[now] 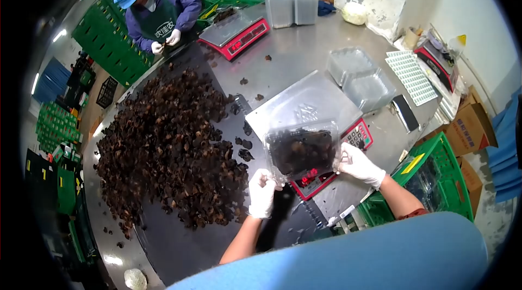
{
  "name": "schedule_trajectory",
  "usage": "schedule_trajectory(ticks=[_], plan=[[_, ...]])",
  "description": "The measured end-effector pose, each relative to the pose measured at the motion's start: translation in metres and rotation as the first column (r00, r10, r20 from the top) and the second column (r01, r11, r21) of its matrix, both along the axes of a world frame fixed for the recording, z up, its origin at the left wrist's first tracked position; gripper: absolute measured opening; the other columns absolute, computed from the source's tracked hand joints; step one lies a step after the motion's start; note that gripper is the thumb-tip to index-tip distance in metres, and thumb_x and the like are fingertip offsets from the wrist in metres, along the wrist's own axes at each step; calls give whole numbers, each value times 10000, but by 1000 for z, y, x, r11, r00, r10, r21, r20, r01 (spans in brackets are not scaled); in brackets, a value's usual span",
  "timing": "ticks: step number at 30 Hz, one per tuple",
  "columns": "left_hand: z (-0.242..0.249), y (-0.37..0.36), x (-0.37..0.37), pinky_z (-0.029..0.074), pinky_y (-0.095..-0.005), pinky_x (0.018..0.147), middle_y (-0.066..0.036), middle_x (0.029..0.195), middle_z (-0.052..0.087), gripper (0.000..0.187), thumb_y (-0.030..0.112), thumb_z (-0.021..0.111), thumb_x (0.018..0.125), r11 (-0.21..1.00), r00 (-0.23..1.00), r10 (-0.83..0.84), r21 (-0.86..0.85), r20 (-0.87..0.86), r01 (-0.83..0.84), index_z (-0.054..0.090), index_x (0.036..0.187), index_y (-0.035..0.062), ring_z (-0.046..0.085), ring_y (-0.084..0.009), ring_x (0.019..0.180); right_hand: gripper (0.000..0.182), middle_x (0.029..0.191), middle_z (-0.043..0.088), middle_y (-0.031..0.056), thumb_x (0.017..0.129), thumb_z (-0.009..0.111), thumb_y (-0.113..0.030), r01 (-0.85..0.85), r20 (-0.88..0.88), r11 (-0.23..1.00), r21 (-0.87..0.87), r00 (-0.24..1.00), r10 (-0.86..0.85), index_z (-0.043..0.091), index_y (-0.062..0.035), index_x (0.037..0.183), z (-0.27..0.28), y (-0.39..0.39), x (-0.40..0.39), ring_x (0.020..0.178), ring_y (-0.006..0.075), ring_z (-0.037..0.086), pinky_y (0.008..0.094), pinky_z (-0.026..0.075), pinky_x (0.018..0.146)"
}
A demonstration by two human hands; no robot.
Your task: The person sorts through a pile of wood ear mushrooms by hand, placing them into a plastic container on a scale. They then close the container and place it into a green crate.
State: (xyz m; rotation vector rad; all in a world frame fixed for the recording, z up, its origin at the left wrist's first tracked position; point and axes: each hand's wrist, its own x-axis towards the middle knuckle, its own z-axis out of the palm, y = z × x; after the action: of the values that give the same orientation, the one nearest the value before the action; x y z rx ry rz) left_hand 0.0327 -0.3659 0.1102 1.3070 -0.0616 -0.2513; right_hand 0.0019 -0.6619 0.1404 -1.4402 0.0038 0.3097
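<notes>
A clear plastic box (pixel 303 151) filled with dark wood ear mushrooms is between my two white-gloved hands. My left hand (pixel 262 192) pinches its near left corner, fingers curled in. At the right edge, my right hand (pixel 359 165) is closed on the rim. The box overlaps the near part of a red scale (pixel 356 136) with a broad metal plate (pixel 304 99); its red display shows through below the box. Left of my hands lies a big heap of loose wood ear mushrooms (pixel 168 154), with a few stray pieces close to the scale.
Stacked clear plastic boxes (pixel 361 80) stand beyond the scale, near a label sheet (pixel 411 78) and a phone (pixel 405 113). Across the table a person (pixel 157 10) in a blue cap works beside a second red scale (pixel 236 39). A green crate (pixel 435 176) stands at right.
</notes>
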Motion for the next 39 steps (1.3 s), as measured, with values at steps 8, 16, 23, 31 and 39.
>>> schedule_trajectory(ticks=[8,16,23,31,39], plan=[[15,-5,-31,508,-245,607,-60,759,606,98,-38,513,863,1000,1000,-7,23,0,7,491,900,50,614,-131,667,186,881,583,49,849,611,6,61,16,995,73,998,-63,464,-60,942,-7,1,-37,787,124,584,278,503,723],[12,-4,-40,489,-230,594,-48,770,615,86,-16,523,878,999,998,-45,24,33,44,484,888,60,605,-107,668,181,869,588,57,832,601,14,73,32,995,73,997,-75,477,-45,949,-5,0,-53,766,121,581,271,501,706],[7,2,-36,493,-242,661,-60,884,621,220,2,572,859,986,984,-169,3,56,169,465,1041,64,603,-112,763,227,855,599,52,811,575,16,203,188,976,-78,965,-185,519,-34,1025,-15,4,-57,763,148,602,302,507,692],[44,-19,-23,508,-368,872,-238,1145,601,410,31,618,852,863,787,-392,486,477,135,568,1257,69,629,-354,995,144,974,647,127,709,599,15,568,798,584,-580,540,267,600,-26,847,15,-16,-56,909,340,629,414,530,781],[33,-38,-37,497,-376,935,-137,1189,613,457,10,697,797,842,779,-516,379,356,384,546,1226,-30,607,-208,1054,635,1275,532,179,781,625,-199,238,448,838,-492,894,9,432,-22,1360,34,-33,-105,1188,306,525,413,431,973]])
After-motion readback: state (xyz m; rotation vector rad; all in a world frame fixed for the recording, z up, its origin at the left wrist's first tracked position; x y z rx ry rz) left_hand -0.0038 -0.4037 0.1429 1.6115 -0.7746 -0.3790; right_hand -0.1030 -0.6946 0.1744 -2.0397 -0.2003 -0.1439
